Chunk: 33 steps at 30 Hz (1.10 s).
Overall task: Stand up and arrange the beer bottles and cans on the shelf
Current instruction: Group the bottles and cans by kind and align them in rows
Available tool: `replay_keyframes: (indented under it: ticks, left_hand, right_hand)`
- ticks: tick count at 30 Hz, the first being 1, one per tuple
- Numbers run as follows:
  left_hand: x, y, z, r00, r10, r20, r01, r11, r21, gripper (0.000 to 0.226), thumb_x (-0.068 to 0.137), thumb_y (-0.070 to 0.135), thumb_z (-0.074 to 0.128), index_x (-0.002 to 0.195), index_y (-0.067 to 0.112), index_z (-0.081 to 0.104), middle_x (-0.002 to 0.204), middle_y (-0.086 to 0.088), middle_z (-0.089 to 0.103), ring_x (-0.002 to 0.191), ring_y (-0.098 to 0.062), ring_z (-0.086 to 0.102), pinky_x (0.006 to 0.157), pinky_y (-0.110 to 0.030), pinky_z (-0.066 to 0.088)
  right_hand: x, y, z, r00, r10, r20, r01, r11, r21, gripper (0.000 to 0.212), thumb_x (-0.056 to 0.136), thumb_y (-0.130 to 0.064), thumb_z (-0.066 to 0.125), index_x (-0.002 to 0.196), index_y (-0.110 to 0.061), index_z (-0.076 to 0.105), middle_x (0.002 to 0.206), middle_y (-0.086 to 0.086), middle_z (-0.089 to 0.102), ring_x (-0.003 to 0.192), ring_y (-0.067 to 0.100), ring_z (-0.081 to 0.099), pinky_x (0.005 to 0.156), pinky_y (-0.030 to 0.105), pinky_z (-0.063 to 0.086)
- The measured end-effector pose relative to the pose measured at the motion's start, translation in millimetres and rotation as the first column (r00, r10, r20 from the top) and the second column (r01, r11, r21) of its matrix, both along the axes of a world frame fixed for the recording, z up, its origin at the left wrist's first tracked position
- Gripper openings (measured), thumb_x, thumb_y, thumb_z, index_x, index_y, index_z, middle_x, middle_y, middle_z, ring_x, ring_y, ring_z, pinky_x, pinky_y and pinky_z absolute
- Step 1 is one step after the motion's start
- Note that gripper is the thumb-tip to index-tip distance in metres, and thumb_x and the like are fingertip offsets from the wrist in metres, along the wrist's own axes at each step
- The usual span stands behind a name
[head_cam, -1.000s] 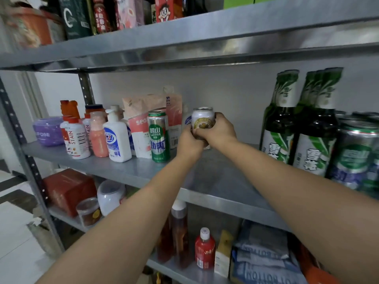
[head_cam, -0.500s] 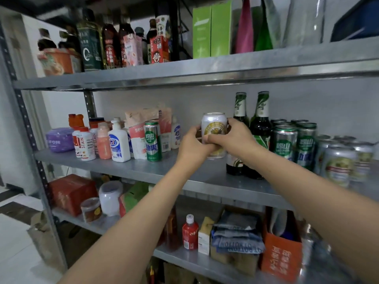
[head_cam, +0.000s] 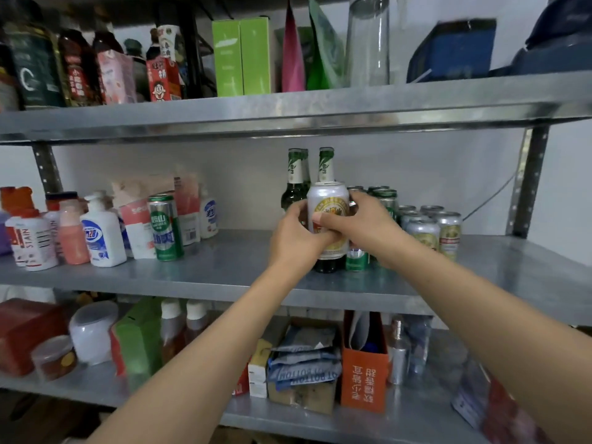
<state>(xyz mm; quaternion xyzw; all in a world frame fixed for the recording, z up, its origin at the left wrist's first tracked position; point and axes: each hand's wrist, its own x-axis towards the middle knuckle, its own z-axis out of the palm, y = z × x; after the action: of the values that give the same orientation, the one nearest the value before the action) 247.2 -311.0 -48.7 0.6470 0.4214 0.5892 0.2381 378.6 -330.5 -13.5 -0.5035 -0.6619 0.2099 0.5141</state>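
A silver beer can (head_cam: 328, 205) with a gold and red label is upright above the middle shelf (head_cam: 224, 277), in front of the green beer bottles (head_cam: 294, 184). My left hand (head_cam: 296, 238) grips its left side and lower part. My right hand (head_cam: 362, 225) grips its right side, thumb across the label. Behind and right of the hands stand several green cans (head_cam: 386, 200) and silver cans (head_cam: 423, 232). A single green can (head_cam: 165, 227) stands apart at the left among household bottles.
White and orange cleaner bottles (head_cam: 102, 232) and pouches crowd the middle shelf's left end. Bare shelf lies between the lone green can and my hands. The top shelf (head_cam: 288, 110) holds sauce bottles, green boxes and a glass jar. The lower shelf holds boxes, jars and bags.
Both hands have carried the silver can to the right, from beside the lone green can to in front of the green bottles. The view has pulled back and shifted right.
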Motion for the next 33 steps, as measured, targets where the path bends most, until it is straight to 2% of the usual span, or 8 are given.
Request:
replay_keyframes:
  ticks: [4, 6, 8, 12, 17, 21, 27, 33]
  left_hand:
    - [37, -3, -4, 0.998, -0.053, 0.013, 0.053, 0.999, -0.004, 0.07, 0.049, 0.044, 0.079, 0.115, 0.035, 0.057, 0.099, 0.019, 0.068, 0.086, -0.002, 0.066, 0.072, -0.029, 0.057]
    - [57, -5, -10, 0.996, -0.084, 0.002, 0.084, 0.996, -0.001, 0.069, 0.047, 0.048, 0.077, 0.113, 0.042, 0.054, 0.097, 0.022, 0.066, 0.083, 0.001, 0.066, 0.069, -0.026, 0.056]
    - [79, -4, -20, 0.993, -0.121, -0.017, 0.121, 0.993, 0.006, 0.072, 0.049, 0.048, 0.075, 0.117, 0.04, 0.054, 0.097, 0.02, 0.068, 0.085, -0.002, 0.067, 0.073, -0.029, 0.057]
    - [122, -3, -35, 0.982, -0.185, -0.046, 0.184, 0.983, -0.015, 0.071, 0.053, 0.046, 0.077, 0.119, 0.038, 0.053, 0.093, 0.023, 0.068, 0.085, 0.002, 0.067, 0.07, -0.017, 0.055]
    - [167, 6, -35, 0.956, -0.272, -0.107, 0.271, 0.962, -0.019, 0.071, 0.064, 0.035, 0.082, 0.127, 0.031, 0.051, 0.094, 0.021, 0.063, 0.084, 0.003, 0.063, 0.064, -0.012, 0.046]
    - [189, 21, -33, 0.921, -0.334, -0.199, 0.334, 0.942, -0.035, 0.075, 0.073, 0.034, 0.083, 0.137, 0.021, 0.046, 0.123, 0.003, 0.063, 0.11, -0.015, 0.063, 0.089, -0.033, 0.055]
    - [189, 39, -45, 0.975, -0.174, -0.138, 0.17, 0.985, -0.037, 0.07, 0.078, 0.031, 0.079, 0.14, 0.022, 0.046, 0.134, 0.0, 0.051, 0.119, -0.016, 0.054, 0.102, -0.035, 0.047]
    - [197, 51, -58, 0.998, 0.011, -0.066, -0.009, 0.999, 0.031, 0.062, 0.079, 0.023, 0.078, 0.133, 0.027, 0.047, 0.133, 0.003, 0.044, 0.123, -0.015, 0.048, 0.099, -0.021, 0.037]
  right_hand:
    - [33, -13, -7, 0.993, -0.118, 0.023, 0.116, 0.992, 0.05, 0.054, 0.069, -0.048, 0.079, 0.113, -0.023, 0.059, 0.096, -0.007, 0.067, 0.082, 0.007, 0.066, 0.063, 0.022, 0.053]
    - [50, -19, -16, 0.978, -0.2, 0.052, 0.195, 0.976, 0.096, 0.048, 0.068, -0.045, 0.079, 0.106, -0.023, 0.059, 0.088, -0.012, 0.065, 0.076, 0.002, 0.062, 0.052, 0.013, 0.046]
    - [69, -24, -25, 0.964, -0.262, 0.051, 0.257, 0.962, 0.09, 0.047, 0.067, -0.042, 0.08, 0.104, -0.024, 0.058, 0.086, -0.013, 0.063, 0.075, 0.001, 0.061, 0.051, 0.017, 0.045]
    - [107, -26, -38, 0.944, -0.325, 0.049, 0.322, 0.945, 0.064, 0.047, 0.067, -0.033, 0.083, 0.105, -0.017, 0.062, 0.092, -0.001, 0.069, 0.082, 0.013, 0.066, 0.071, 0.032, 0.055]
    - [154, -21, -43, 0.919, -0.389, 0.064, 0.384, 0.92, 0.083, 0.045, 0.068, -0.032, 0.083, 0.105, -0.016, 0.062, 0.093, 0.001, 0.069, 0.083, 0.014, 0.066, 0.072, 0.032, 0.055]
    - [192, -9, -48, 0.89, -0.453, 0.054, 0.447, 0.889, 0.098, 0.049, 0.069, -0.036, 0.082, 0.108, -0.014, 0.06, 0.093, -0.002, 0.069, 0.081, 0.01, 0.065, 0.064, 0.025, 0.051]
    - [235, 17, -61, 0.855, -0.519, 0.014, 0.519, 0.855, 0.023, 0.049, 0.069, -0.042, 0.082, 0.106, -0.018, 0.059, 0.092, -0.004, 0.067, 0.083, 0.012, 0.065, 0.068, 0.029, 0.053]
    - [244, 37, -82, 0.867, -0.498, 0.017, 0.498, 0.867, -0.003, 0.048, 0.07, -0.042, 0.082, 0.106, -0.019, 0.06, 0.086, -0.013, 0.064, 0.077, 0.0, 0.061, 0.057, 0.017, 0.044]
